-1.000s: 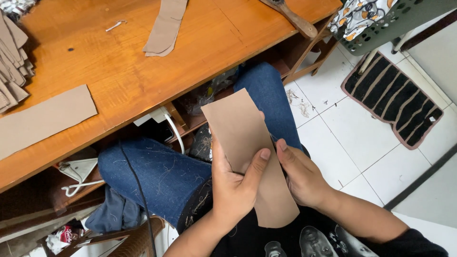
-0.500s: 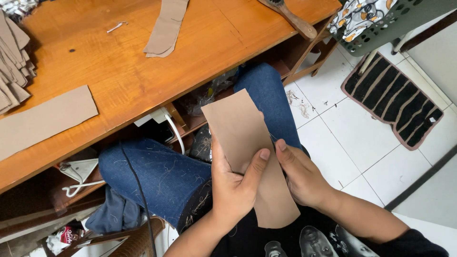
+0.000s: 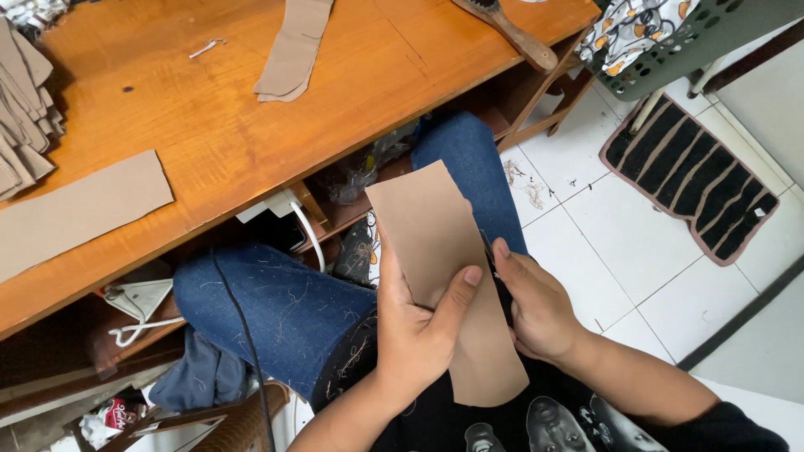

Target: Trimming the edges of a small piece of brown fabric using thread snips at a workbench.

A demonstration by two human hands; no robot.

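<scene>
Strip (image 3: 444, 276): tan, long, flat, rounded lower end; left hand (image 3: 414, 331) pinching it, right hand (image 3: 536, 305) gripping edge.

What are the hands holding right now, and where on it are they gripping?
A tan leather strip, held over the lap. The left hand pinches its middle, thumb across the front; the right hand grips its right edge.

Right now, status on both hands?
Left hand pinching tan sheet. Right hand at its right edge; grip unclear. Sheet above lap, nothing blocking.
</scene>
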